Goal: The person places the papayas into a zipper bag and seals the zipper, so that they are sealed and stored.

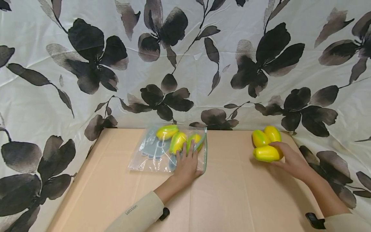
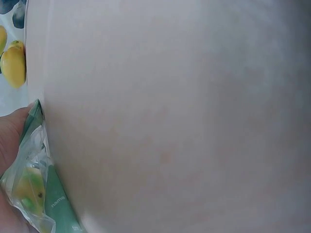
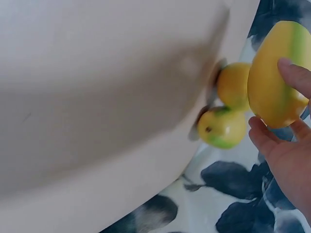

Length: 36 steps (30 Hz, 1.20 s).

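A clear zip bag with a green zip edge lies on the cardboard, with 3 yellow-green mangoes in it. My left hand grips the bag near its zip side, fingers over the plastic beside the mangoes. In the left wrist view, the green zip strip runs along the hand. My right hand holds another mango between thumb and fingers. Behind it, two more mangoes rest side by side; the right wrist view shows the held mango nearer the camera than those two.
Beneath everything is a tan cardboard surface, with fold lines across it. A white cloth with dark flowers hangs behind and spreads along both sides. The pair of mangoes sits close to the cardboard's far right corner.
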Each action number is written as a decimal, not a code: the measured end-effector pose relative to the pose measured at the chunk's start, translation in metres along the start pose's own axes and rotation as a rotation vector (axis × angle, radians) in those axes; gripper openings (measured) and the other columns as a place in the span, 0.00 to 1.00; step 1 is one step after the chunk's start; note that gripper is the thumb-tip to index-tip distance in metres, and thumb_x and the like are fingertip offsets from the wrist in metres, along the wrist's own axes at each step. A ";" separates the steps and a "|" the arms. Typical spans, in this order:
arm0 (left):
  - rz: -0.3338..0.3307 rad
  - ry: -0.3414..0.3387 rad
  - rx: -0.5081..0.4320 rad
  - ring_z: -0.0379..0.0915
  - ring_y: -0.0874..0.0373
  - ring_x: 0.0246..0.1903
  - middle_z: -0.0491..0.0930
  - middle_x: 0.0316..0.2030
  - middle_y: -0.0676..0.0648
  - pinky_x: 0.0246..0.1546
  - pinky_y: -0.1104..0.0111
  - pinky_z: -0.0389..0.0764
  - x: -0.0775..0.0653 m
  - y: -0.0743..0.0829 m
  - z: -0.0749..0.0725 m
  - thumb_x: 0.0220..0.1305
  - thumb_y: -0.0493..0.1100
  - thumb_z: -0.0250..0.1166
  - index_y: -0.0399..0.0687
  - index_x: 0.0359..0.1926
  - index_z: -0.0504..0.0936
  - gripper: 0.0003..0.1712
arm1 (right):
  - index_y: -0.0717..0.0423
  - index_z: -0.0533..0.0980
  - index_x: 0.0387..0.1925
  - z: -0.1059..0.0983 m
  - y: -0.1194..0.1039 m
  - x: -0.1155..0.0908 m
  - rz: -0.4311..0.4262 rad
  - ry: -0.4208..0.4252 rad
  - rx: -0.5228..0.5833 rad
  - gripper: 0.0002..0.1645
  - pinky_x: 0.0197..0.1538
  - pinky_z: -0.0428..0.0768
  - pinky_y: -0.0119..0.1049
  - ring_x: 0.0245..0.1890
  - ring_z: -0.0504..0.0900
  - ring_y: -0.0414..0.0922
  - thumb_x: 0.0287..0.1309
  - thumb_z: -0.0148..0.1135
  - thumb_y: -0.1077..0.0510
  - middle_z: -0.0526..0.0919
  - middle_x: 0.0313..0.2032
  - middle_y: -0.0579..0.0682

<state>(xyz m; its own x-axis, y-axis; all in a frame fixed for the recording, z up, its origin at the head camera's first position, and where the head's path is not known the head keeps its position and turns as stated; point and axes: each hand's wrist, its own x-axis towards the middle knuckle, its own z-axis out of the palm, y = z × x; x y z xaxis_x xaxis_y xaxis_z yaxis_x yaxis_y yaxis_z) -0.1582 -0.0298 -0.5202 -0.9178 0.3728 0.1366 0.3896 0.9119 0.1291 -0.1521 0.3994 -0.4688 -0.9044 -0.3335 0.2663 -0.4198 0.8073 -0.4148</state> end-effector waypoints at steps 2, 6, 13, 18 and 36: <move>-0.001 -0.001 0.001 0.41 0.29 0.79 0.41 0.83 0.37 0.69 0.29 0.58 0.000 0.000 0.000 0.51 0.68 0.77 0.38 0.75 0.64 0.61 | 0.61 0.70 0.63 0.002 -0.007 0.005 -0.010 -0.007 0.022 0.43 0.59 0.46 0.06 0.59 0.71 0.61 0.46 0.82 0.63 0.76 0.58 0.62; -0.003 -0.006 0.000 0.40 0.29 0.79 0.41 0.83 0.37 0.69 0.29 0.57 0.001 0.000 0.001 0.51 0.68 0.77 0.39 0.76 0.64 0.61 | 0.60 0.71 0.63 0.008 -0.020 0.016 -0.050 -0.006 0.056 0.42 0.58 0.53 0.10 0.57 0.71 0.57 0.46 0.82 0.64 0.75 0.57 0.60; -0.006 -0.011 0.012 0.41 0.29 0.79 0.41 0.83 0.38 0.69 0.29 0.58 0.001 0.001 0.000 0.51 0.69 0.76 0.40 0.75 0.65 0.60 | 0.55 0.70 0.65 0.024 -0.041 0.035 -0.012 -0.056 0.090 0.43 0.57 0.72 0.45 0.58 0.70 0.54 0.48 0.81 0.62 0.71 0.59 0.58; -0.005 -0.012 0.011 0.40 0.29 0.79 0.41 0.83 0.38 0.70 0.29 0.58 0.001 0.001 -0.001 0.52 0.68 0.76 0.39 0.76 0.63 0.61 | 0.57 0.69 0.67 0.038 -0.056 0.050 0.015 -0.121 0.141 0.42 0.62 0.71 0.64 0.62 0.69 0.58 0.52 0.79 0.61 0.71 0.62 0.61; -0.013 -0.014 0.003 0.41 0.30 0.80 0.40 0.83 0.38 0.69 0.29 0.58 0.001 0.002 -0.001 0.52 0.67 0.77 0.40 0.76 0.64 0.60 | 0.55 0.70 0.69 0.094 -0.103 0.095 -0.046 -0.281 0.229 0.44 0.66 0.75 0.59 0.60 0.76 0.56 0.51 0.81 0.56 0.76 0.62 0.59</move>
<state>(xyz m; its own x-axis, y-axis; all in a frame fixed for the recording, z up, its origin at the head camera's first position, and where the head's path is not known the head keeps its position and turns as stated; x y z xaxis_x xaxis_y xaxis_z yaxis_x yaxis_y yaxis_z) -0.1579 -0.0277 -0.5192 -0.9237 0.3636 0.1208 0.3777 0.9171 0.1277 -0.2022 0.2386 -0.4820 -0.8565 -0.5133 0.0534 -0.4381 0.6686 -0.6009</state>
